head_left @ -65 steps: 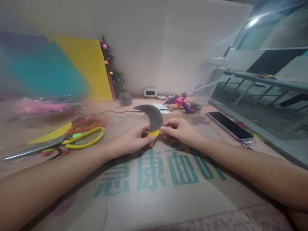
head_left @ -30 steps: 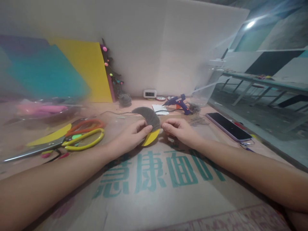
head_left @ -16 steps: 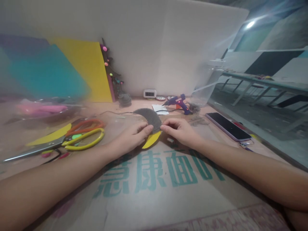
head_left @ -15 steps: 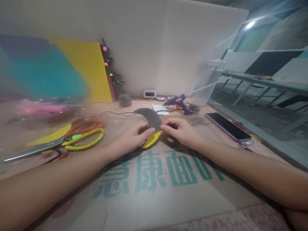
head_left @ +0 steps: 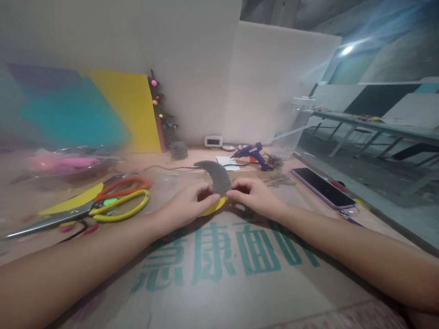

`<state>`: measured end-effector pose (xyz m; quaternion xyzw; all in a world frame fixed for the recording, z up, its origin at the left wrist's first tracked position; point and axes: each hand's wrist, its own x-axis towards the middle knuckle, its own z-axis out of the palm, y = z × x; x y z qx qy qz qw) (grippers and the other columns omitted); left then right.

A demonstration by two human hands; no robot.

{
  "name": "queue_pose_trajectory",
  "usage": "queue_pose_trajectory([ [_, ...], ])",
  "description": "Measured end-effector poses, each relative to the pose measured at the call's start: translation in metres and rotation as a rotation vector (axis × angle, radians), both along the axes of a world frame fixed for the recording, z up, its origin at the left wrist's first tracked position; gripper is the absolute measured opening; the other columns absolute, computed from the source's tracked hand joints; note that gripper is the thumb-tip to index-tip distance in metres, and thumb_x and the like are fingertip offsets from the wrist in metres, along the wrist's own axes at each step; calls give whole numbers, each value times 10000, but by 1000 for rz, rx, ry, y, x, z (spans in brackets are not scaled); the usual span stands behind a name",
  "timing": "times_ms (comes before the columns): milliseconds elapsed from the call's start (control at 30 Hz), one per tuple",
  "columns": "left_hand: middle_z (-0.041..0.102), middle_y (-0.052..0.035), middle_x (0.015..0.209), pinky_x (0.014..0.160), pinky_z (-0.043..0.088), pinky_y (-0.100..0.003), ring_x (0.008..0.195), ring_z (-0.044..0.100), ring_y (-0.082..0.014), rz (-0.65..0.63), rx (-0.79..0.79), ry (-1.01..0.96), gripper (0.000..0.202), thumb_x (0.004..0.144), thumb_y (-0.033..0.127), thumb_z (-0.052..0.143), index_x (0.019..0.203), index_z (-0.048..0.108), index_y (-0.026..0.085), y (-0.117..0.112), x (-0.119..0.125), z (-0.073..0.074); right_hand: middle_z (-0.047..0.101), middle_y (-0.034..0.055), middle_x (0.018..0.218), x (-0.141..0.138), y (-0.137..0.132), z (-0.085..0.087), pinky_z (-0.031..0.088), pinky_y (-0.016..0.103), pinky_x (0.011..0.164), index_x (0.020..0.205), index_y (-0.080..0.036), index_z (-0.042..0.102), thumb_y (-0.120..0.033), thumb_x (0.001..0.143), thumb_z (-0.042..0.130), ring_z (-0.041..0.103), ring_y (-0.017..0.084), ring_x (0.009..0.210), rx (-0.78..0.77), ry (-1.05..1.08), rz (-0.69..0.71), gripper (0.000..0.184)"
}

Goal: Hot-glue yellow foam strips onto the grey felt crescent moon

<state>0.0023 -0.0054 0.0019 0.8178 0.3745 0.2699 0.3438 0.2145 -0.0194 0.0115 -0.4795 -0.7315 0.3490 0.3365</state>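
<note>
Between both hands is a crescent-shaped piece [head_left: 219, 177], its upper part covered in grey cord or yarn and its lower part bare yellow. My left hand [head_left: 197, 201] pinches its left edge, with the thumb on top near where grey meets yellow. From the other side my right hand [head_left: 252, 195] closes thumb and fingertips on its right edge at about the same height. The piece is held just above the table, its grey tip pointing up and to the left. The fingers under it are hidden.
Scissors with yellow and orange handles [head_left: 120, 205] lie at left beside a yellow cutout [head_left: 73, 199]. A blue glue gun [head_left: 252, 153] rests at the back near a small white clock [head_left: 213, 141]. A phone [head_left: 324, 188] lies at right. Coloured sheets [head_left: 125, 107] lean at the back left.
The view has tilted up slightly, so everything sits lower in the picture. Both hands keep hold of the crescent piece, and less of its yellow part shows now.
</note>
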Motion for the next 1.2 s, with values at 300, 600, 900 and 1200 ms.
queue_pose_trajectory([
  [300,484,21,746,628,343,-251,716,448,-137,-21,-28,-83,359,938,483,402,809,535,176,-2,-1,4,457,-68,504,4,3,-4,292,201,422,739,-163,570,-479,816,621,399,69,435,-123,173,31,329],
  [600,438,39,647,556,317,-234,622,418,-115,44,-61,-82,336,924,466,445,765,511,177,-5,1,6,440,-62,516,4,3,-6,283,208,419,734,-162,578,-501,831,608,387,69,440,-52,175,28,354],
  [900,459,36,656,539,325,-229,607,427,-105,70,-46,-108,322,922,449,451,772,521,174,-3,1,4,424,-62,547,3,2,-3,289,217,453,735,-164,577,-488,857,577,374,73,479,7,185,32,346],
  [1200,465,41,650,536,329,-233,591,426,-104,64,-52,-102,327,917,468,457,784,526,178,-2,0,2,535,-32,616,3,4,-3,370,227,541,766,-155,638,-365,820,622,478,96,570,79,94,17,218],
])
